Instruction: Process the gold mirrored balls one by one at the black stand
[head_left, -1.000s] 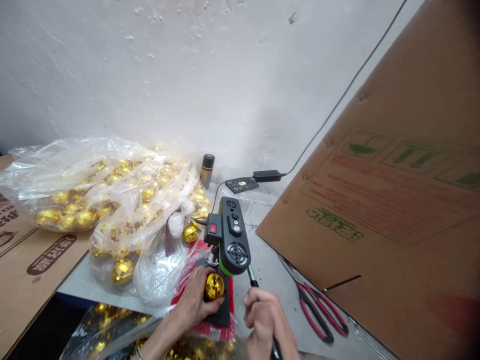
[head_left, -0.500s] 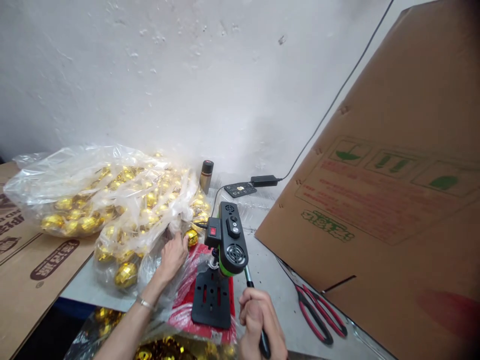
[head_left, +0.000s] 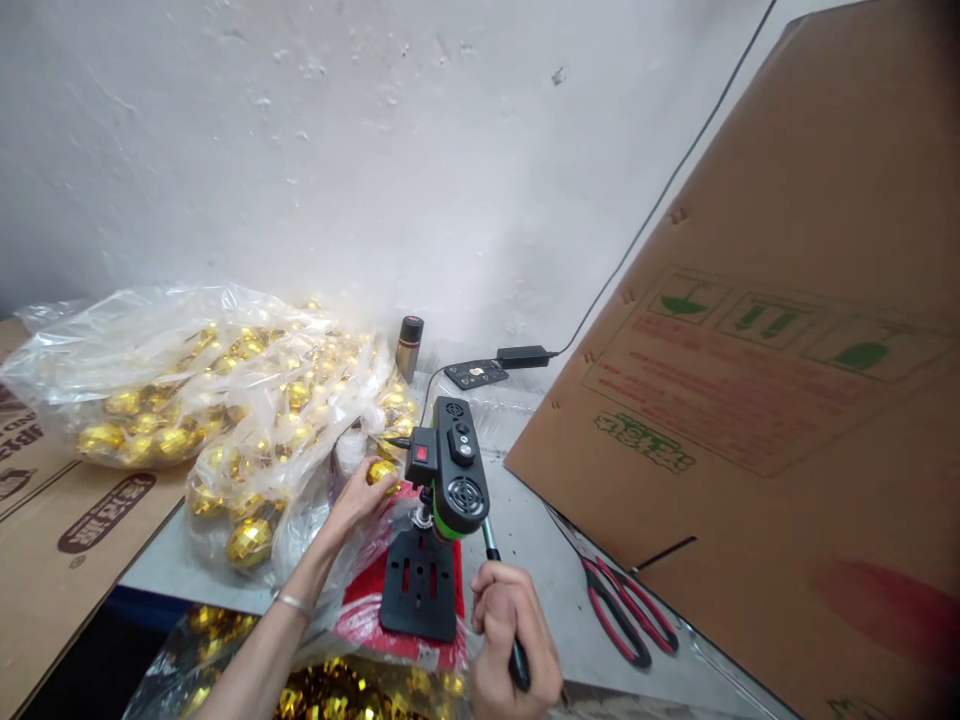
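My left hand (head_left: 358,498) has its fingers closed on a gold mirrored ball (head_left: 383,477), just left of a small bench drill press (head_left: 461,465). My right hand (head_left: 514,635) is wrapped round the black grip of the press's lever handle (head_left: 519,668). The slotted black base (head_left: 420,600) of the press stands on red plastic (head_left: 356,590). Under the drill head, the drill tip is mostly hidden. Clear plastic bags (head_left: 292,470) full of similar gold balls lie to the left of my left hand.
Red-and-black scissors (head_left: 626,610) lie at the right beside a large cardboard box (head_left: 750,380). A spray can (head_left: 409,348) and a black power adapter (head_left: 523,356) with a cable are at the wall. More gold balls (head_left: 337,690) fill a bag at the front edge.
My left hand has closed on the gold ball and drawn it slightly away from the bag. My right hand stays on the lever grip. The whole view has shifted a little.
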